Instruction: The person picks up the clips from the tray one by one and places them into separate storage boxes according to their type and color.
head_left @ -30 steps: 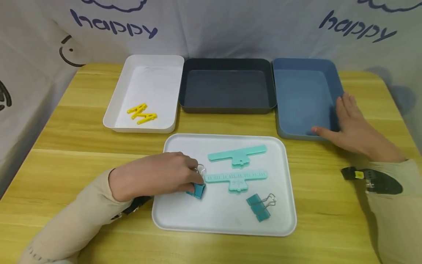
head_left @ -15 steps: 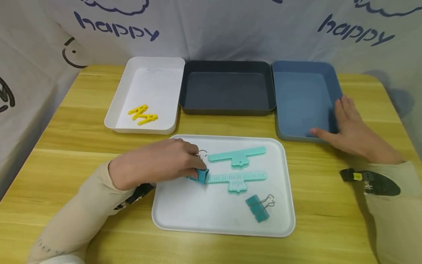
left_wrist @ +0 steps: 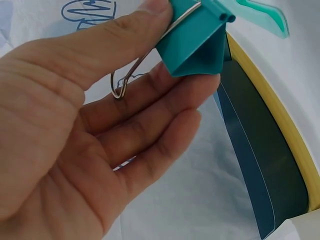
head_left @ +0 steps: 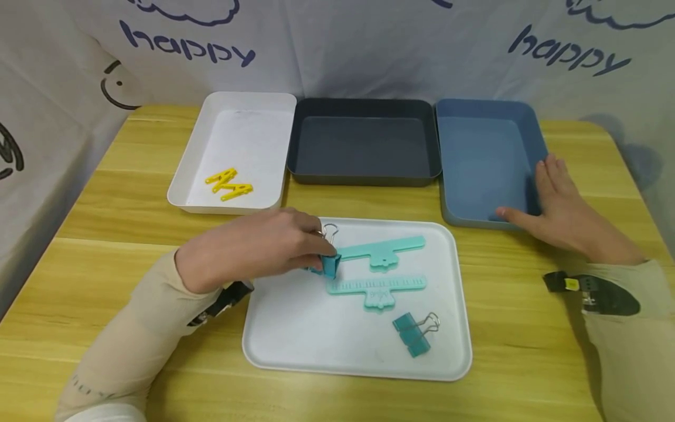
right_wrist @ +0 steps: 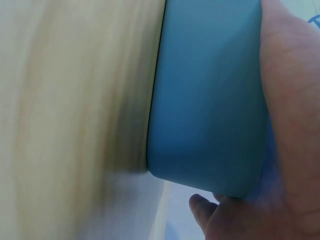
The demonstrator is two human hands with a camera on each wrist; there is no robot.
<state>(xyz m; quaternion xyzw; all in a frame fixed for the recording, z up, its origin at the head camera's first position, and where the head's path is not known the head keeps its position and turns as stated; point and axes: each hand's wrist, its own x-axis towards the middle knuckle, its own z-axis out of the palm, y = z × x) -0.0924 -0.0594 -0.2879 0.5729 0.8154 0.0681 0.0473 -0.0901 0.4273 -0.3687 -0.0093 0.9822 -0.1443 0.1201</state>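
My left hand pinches a teal binder clip over the white serving tray. In the left wrist view the thumb lies along a wire handle of the binder clip, with the fingers behind it. Two mint-green long-bar clips lie on the tray just right of that hand. A second teal binder clip lies near the tray's lower right. My right hand rests at the near right corner of the blue bin, thumb on its front rim, fingers straight along its side.
A white bin at the back left contains yellow clothespins. Between it and the blue bin stands a dark grey bin. All sit on a wooden table, with a printed white cloth behind.
The left hand has lifted the binder clip off the tray and carried it away from the body and slightly right. The right hand stays at the blue bin.
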